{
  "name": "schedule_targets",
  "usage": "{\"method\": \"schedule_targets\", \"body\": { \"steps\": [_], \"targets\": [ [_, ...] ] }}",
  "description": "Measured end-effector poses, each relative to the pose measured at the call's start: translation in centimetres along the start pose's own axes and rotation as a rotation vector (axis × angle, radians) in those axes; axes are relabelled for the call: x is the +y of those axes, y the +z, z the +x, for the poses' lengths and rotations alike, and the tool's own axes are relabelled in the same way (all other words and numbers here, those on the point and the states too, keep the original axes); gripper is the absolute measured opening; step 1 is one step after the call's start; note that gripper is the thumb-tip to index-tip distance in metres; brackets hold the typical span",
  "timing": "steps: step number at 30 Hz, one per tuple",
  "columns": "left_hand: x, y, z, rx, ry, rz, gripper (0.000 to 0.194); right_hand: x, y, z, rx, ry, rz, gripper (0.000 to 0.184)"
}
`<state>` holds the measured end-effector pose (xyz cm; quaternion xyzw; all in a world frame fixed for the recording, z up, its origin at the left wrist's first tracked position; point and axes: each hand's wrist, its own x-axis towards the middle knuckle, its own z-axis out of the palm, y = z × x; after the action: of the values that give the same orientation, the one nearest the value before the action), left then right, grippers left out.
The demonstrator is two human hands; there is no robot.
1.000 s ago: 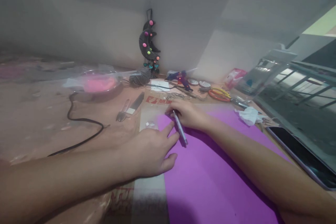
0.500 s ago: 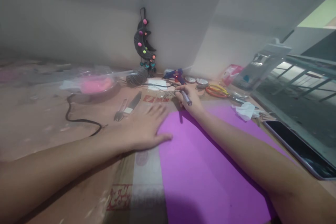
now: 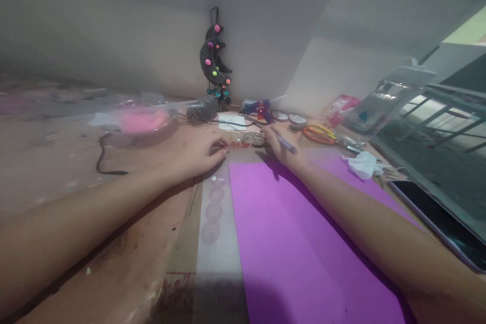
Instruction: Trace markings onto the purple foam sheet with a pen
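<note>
Left hand (image 3: 199, 156) just left of frame centre, palm down over the worktop (image 3: 129, 258). Left grip loose: fingers bent, thumb apart, nothing seen in the gap. Its fingertips sit by the red print on the cardboard (image 3: 219, 258); contact unclear.

Right hand (image 3: 286, 152) right of centre, grip closed around a pen (image 3: 287, 145), which slants across the hand, one end pointing to lower right. Fingertips just beside a tangle of thin strands (image 3: 252, 137); touching or not, can't tell. Right forearm crosses above the purple sheet (image 3: 288, 233), casting shadow on it.

Purple sheet fills lower centre to lower right, flat, on the cardboard; cardboard strip bare along the sheet's left edge. Small white bit (image 3: 214, 178) on that strip, below the left hand.

Behind the hands, mid-frame, left to right: grey yarn ball (image 3: 203, 110), white card (image 3: 231, 122), dark blue glue gun (image 3: 255, 107) with red light, two small round discs (image 3: 280, 116), orange-and-yellow handles (image 3: 319, 134). Dark crescent ornament (image 3: 208, 61) with coloured dots, upper centre against wall (image 3: 114, 25).

Right side: pink packet (image 3: 341, 110), crumpled white tissue (image 3: 362, 164) by the sheet's far right corner, phone (image 3: 440, 223) at lower right. Left side: pink item (image 3: 144, 122) in clear plastic, blurry; black cord (image 3: 100, 157) below it, partly hidden by left arm.
</note>
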<state>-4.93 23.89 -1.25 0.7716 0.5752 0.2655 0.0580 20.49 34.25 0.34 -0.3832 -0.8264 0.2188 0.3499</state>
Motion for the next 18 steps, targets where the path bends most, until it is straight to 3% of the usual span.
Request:
{"method": "schedule_targets", "body": {
  "steps": [3, 7, 12, 18],
  "targets": [
    [-0.5, 0.4, -0.2, -0.035, 0.066, -0.07, 0.025, -1.2, 0.0, -0.2, 0.003, 0.047, 0.279, 0.042],
    [0.0, 0.9, -0.5, -0.064, 0.17, -0.095, 0.023, -2.9, 1.7, -1.1, -0.154, 0.173, 0.548, 0.025],
    [0.0, 1.0, -0.3, -0.068, 0.152, -0.111, 0.017, -3.7, 3.6, -2.3, -0.287, 0.179, 0.497, 0.033],
    [0.2, 0.9, -0.2, -0.089, 0.148, -0.076, 0.019, -3.7, 3.5, -2.6, -0.14, 0.119, 0.26, 0.028]
  ]
}}
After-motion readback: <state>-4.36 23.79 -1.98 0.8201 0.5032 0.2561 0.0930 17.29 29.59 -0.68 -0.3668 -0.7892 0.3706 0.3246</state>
